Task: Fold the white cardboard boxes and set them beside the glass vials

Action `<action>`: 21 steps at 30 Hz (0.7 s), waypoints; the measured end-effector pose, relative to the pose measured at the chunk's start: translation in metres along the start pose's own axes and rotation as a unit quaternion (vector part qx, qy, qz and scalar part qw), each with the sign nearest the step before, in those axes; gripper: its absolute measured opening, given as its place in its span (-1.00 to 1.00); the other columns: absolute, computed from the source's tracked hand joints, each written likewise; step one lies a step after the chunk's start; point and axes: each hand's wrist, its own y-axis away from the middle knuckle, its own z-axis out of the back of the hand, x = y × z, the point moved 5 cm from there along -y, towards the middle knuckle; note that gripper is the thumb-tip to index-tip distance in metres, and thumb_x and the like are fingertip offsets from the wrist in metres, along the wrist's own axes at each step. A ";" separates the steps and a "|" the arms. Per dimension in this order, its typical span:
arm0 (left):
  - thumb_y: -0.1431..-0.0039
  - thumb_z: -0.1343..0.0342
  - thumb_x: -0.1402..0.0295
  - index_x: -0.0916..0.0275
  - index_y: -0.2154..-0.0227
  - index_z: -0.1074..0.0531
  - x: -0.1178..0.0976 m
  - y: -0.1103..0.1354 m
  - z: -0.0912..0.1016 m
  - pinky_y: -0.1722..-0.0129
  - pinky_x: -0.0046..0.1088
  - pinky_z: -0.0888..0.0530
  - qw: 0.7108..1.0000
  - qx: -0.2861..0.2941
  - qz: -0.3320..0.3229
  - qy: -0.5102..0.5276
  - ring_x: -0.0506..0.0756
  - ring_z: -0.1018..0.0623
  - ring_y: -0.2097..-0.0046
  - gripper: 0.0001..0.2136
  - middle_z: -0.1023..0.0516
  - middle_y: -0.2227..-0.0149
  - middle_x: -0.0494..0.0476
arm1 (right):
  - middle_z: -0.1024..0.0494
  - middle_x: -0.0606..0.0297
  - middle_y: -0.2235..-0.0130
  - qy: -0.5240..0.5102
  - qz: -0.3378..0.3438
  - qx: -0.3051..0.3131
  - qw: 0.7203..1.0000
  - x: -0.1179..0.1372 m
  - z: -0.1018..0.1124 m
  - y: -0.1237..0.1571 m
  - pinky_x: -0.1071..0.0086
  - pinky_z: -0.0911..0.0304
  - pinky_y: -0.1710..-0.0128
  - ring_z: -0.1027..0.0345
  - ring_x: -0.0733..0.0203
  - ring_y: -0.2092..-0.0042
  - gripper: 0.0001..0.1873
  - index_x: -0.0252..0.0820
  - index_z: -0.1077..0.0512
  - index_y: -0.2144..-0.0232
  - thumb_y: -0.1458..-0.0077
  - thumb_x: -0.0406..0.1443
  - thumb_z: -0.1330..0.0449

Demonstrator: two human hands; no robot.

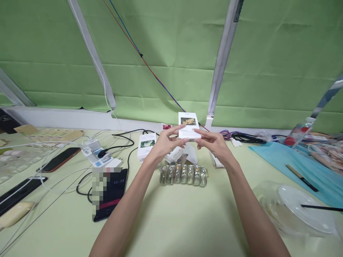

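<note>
Between my two hands a small white box (189, 132) with a picture of yellow flowers is held up above the far part of the table. My left hand (168, 142) grips its left side, thumb and fingers closed on it. On the opposite side my right hand (213, 143) pinches the lower right corner. Below them, a row of several small glass bottles (183, 175) stands wrapped together in clear plastic. Behind the bottles lie white papers or opened packaging (190, 154), partly covered by my hands. Another white box (146, 145) with a white-flower picture sits left of my left hand.
Left are a power strip (98, 154) with tangled cables, a phone (111, 194) with a lit screen, and other dark phones (60, 159). To the right are a lidded plastic cup (302, 207) with a black straw, a utility knife (301, 177) on blue cloth (278, 157), and a bottle (300, 132).
</note>
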 end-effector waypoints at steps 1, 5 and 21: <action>-0.01 -0.42 0.26 0.12 -0.17 -0.47 0.000 0.000 0.000 0.22 -0.30 -0.61 1.000 -0.001 0.001 0.000 0.02 -0.60 0.30 -0.39 -0.48 -0.18 0.29 | -0.56 0.33 0.46 -0.001 0.000 0.002 1.000 -0.001 0.000 0.000 0.14 -0.39 0.14 -0.38 0.23 0.41 -0.32 -0.18 -0.55 -0.10 0.05 -0.04 -0.45; -0.01 -0.42 0.26 0.12 -0.17 -0.47 0.000 0.000 0.000 0.22 -0.30 -0.61 1.000 -0.001 0.002 0.004 0.02 -0.60 0.30 -0.39 -0.48 -0.18 0.30 | -0.58 0.29 0.37 -0.018 0.006 0.003 1.000 -0.003 0.000 -0.001 0.17 -0.39 0.18 -0.36 0.27 0.42 -0.33 -0.17 -0.57 -0.08 0.08 -0.04 -0.47; -0.01 -0.43 0.24 0.15 -0.19 -0.45 0.002 0.000 0.001 0.15 -0.27 -0.62 1.000 -0.006 0.011 0.019 0.02 -0.59 0.28 -0.36 -0.53 -0.10 0.29 | -0.56 0.31 0.42 -0.019 0.009 -0.004 1.000 -0.002 0.000 -0.002 0.17 -0.39 0.18 -0.36 0.26 0.43 -0.34 -0.19 -0.58 -0.06 0.08 -0.05 -0.47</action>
